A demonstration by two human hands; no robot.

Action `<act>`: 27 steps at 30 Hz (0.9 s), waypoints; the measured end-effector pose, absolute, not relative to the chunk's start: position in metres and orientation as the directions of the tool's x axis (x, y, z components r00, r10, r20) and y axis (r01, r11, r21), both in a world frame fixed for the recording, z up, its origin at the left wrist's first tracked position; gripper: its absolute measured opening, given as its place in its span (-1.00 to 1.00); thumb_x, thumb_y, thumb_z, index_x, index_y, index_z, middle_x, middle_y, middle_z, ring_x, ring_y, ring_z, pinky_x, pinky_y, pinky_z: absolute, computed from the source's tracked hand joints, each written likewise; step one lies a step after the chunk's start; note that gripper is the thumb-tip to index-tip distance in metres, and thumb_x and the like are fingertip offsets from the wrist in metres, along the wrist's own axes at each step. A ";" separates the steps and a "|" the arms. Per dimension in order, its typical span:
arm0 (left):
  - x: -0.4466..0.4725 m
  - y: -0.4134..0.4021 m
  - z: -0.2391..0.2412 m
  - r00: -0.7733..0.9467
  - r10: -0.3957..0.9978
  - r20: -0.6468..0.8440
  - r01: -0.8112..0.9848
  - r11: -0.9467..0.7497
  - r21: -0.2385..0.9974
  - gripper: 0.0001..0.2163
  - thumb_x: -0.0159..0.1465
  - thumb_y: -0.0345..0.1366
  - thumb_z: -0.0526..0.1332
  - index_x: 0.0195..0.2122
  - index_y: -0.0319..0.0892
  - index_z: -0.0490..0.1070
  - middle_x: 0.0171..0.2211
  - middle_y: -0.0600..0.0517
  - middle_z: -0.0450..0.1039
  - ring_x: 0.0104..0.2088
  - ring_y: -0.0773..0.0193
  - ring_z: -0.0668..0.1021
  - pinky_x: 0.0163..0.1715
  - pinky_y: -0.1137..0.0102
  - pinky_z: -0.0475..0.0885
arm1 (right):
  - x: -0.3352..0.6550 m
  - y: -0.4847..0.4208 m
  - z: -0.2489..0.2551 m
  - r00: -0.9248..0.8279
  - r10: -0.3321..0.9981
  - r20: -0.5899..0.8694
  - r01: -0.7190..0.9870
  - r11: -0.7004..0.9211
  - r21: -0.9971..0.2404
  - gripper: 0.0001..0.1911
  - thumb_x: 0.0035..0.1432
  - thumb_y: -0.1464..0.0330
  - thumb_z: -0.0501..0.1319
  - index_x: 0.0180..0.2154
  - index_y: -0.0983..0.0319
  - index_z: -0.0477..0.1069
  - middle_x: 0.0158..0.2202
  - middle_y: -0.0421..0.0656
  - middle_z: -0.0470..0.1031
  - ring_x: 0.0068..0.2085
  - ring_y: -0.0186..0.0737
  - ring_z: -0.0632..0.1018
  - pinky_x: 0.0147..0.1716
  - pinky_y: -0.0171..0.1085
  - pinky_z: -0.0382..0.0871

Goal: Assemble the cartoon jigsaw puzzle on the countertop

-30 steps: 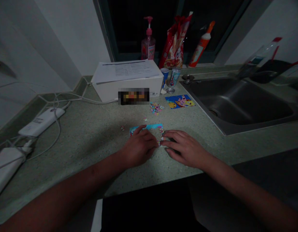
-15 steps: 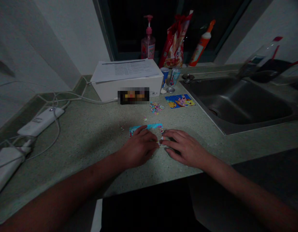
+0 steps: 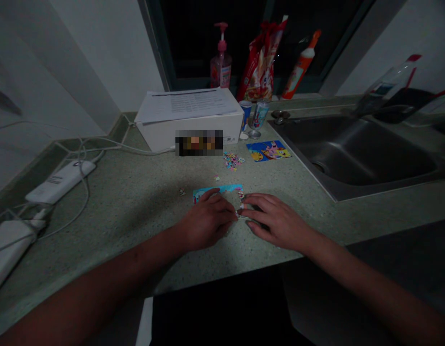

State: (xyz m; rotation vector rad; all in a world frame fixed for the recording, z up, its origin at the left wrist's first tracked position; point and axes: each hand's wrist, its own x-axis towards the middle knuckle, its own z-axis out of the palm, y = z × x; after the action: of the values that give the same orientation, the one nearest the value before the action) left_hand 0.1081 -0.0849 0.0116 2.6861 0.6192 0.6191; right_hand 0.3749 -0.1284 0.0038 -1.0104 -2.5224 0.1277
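Observation:
A partly joined jigsaw puzzle (image 3: 231, 188) lies on the counter, its light-blue top edge and a narrow right side showing. My left hand (image 3: 211, 218) rests over its left and lower part, fingers bent and pressed together; whatever they pinch is hidden. From the right, my right hand (image 3: 276, 220) reaches in with fingers stretched and thumb apart, fingertips touching the small pieces at the puzzle's right side. Both hands' fingertips nearly meet at the lower right corner. Beyond them sits a pile of loose puzzle pieces (image 3: 233, 161). One stray piece (image 3: 182, 191) lies left of the puzzle.
A colourful cartoon picture card (image 3: 269, 151) lies beside the metal sink (image 3: 374, 154). Behind stand a white box (image 3: 193, 117) topped with papers, two cans (image 3: 260, 116) and a pink pump bottle (image 3: 221, 67). Power strips (image 3: 61, 181) with cables occupy the left side.

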 end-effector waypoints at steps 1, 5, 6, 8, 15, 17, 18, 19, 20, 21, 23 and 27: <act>0.108 -0.085 0.012 0.813 0.473 0.339 0.337 -0.858 0.389 -0.83 0.42 -0.40 0.22 -0.09 -0.06 0.59 -0.07 0.05 0.66 0.03 0.16 0.60 0.40 0.02 0.16 | 0.375 -0.128 0.004 -0.650 0.676 0.348 0.638 0.734 -0.234 -0.69 0.40 0.37 0.20 0.12 0.15 0.53 0.16 0.02 0.54 0.24 0.05 0.50 0.18 0.13 0.49; 0.107 -0.084 0.012 0.818 0.464 0.339 0.334 -0.864 0.377 -0.83 0.42 -0.39 0.21 -0.09 -0.06 0.59 -0.06 0.04 0.65 0.02 0.16 0.60 0.38 0.02 0.20 | 0.375 -0.129 0.005 -0.649 0.678 0.345 0.641 0.732 -0.230 -0.69 0.40 0.36 0.20 0.12 0.15 0.53 0.16 0.02 0.54 0.24 0.04 0.50 0.17 0.13 0.49; 0.107 -0.084 0.012 0.815 0.469 0.340 0.339 -0.862 0.376 -0.83 0.42 -0.39 0.21 -0.09 -0.05 0.59 -0.07 0.04 0.65 0.02 0.16 0.60 0.37 0.02 0.21 | 0.375 -0.129 0.005 -0.647 0.680 0.345 0.643 0.729 -0.232 -0.69 0.40 0.36 0.20 0.12 0.14 0.53 0.16 0.01 0.54 0.23 0.04 0.50 0.17 0.13 0.49; 0.107 -0.084 0.012 0.807 0.485 0.337 0.356 -0.855 0.377 -0.82 0.41 -0.38 0.21 -0.07 -0.05 0.58 -0.07 0.03 0.64 0.01 0.16 0.60 0.37 0.02 0.21 | 0.375 -0.129 0.005 -0.643 0.684 0.345 0.647 0.726 -0.234 -0.69 0.40 0.36 0.20 0.12 0.13 0.53 0.16 0.00 0.54 0.23 0.04 0.50 0.17 0.14 0.49; 0.106 -0.083 0.010 0.805 0.490 0.336 0.371 -0.856 0.360 -0.81 0.41 -0.37 0.22 -0.04 -0.02 0.58 -0.04 0.04 0.65 0.05 0.16 0.59 0.41 0.02 0.12 | 0.374 -0.129 0.007 -0.656 0.671 0.346 0.644 0.736 -0.209 -0.72 0.41 0.36 0.20 0.10 0.19 0.53 0.12 0.04 0.54 0.21 0.05 0.51 0.17 0.11 0.50; 0.105 -0.083 0.010 0.813 0.481 0.327 0.367 -0.861 0.353 -0.82 0.42 -0.36 0.22 -0.06 -0.03 0.59 -0.04 0.04 0.65 0.06 0.15 0.59 0.42 0.00 0.11 | 0.374 -0.129 0.007 -0.655 0.670 0.349 0.643 0.737 -0.209 -0.72 0.41 0.37 0.20 0.09 0.19 0.54 0.12 0.04 0.55 0.21 0.05 0.52 0.17 0.11 0.50; 0.105 -0.083 0.010 0.816 0.478 0.325 0.367 -0.862 0.349 -0.83 0.42 -0.36 0.22 -0.07 -0.03 0.59 -0.04 0.04 0.65 0.06 0.15 0.59 0.42 -0.01 0.11 | 0.373 -0.129 0.007 -0.655 0.670 0.350 0.643 0.737 -0.209 -0.72 0.41 0.37 0.20 0.09 0.19 0.54 0.12 0.03 0.55 0.21 0.04 0.52 0.17 0.11 0.50; 0.105 -0.083 0.010 0.817 0.476 0.326 0.365 -0.864 0.346 -0.83 0.42 -0.36 0.22 -0.07 -0.03 0.59 -0.04 0.04 0.65 0.06 0.15 0.59 0.41 -0.01 0.11 | 0.373 -0.129 0.007 -0.655 0.670 0.350 0.643 0.737 -0.209 -0.72 0.41 0.37 0.20 0.09 0.18 0.53 0.13 0.03 0.54 0.21 0.04 0.52 0.17 0.11 0.50; 0.105 -0.083 0.010 0.818 0.473 0.328 0.363 -0.866 0.342 -0.83 0.42 -0.36 0.22 -0.08 -0.04 0.60 -0.04 0.04 0.65 0.06 0.15 0.59 0.41 -0.01 0.11 | 0.373 -0.129 0.007 -0.654 0.671 0.350 0.643 0.737 -0.209 -0.71 0.41 0.37 0.20 0.10 0.17 0.53 0.13 0.03 0.54 0.21 0.04 0.52 0.17 0.11 0.50; 0.105 -0.083 0.010 0.819 0.470 0.330 0.363 -0.868 0.338 -0.84 0.43 -0.35 0.22 -0.09 -0.04 0.60 -0.05 0.04 0.65 0.05 0.16 0.60 0.41 -0.01 0.11 | 0.373 -0.129 0.007 -0.652 0.673 0.349 0.644 0.735 -0.213 -0.71 0.41 0.37 0.19 0.10 0.17 0.53 0.14 0.02 0.54 0.22 0.04 0.51 0.17 0.12 0.50; 0.105 -0.083 0.011 0.823 0.468 0.323 0.365 -0.870 0.331 -0.83 0.43 -0.35 0.21 -0.09 -0.04 0.60 -0.05 0.04 0.65 0.04 0.16 0.60 0.42 -0.03 0.10 | 0.374 -0.129 0.006 -0.647 0.679 0.348 0.644 0.730 -0.226 -0.70 0.40 0.37 0.20 0.11 0.14 0.53 0.15 0.01 0.54 0.22 0.04 0.51 0.17 0.14 0.50; 0.105 -0.084 0.012 0.837 0.462 0.294 0.367 -0.872 0.325 -0.80 0.43 -0.36 0.20 -0.02 -0.04 0.59 -0.03 0.01 0.64 0.06 0.12 0.59 0.41 -0.06 0.11 | 0.374 -0.129 0.006 -0.641 0.685 0.345 0.645 0.725 -0.242 -0.68 0.39 0.37 0.21 0.13 0.12 0.53 0.15 0.00 0.54 0.23 0.05 0.51 0.17 0.16 0.50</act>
State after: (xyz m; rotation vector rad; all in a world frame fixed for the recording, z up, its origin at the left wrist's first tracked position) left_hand 0.1045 -0.0839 0.0124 2.7613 0.6346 0.5354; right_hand 0.3740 -0.1292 0.0058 -1.0221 -2.5151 0.1345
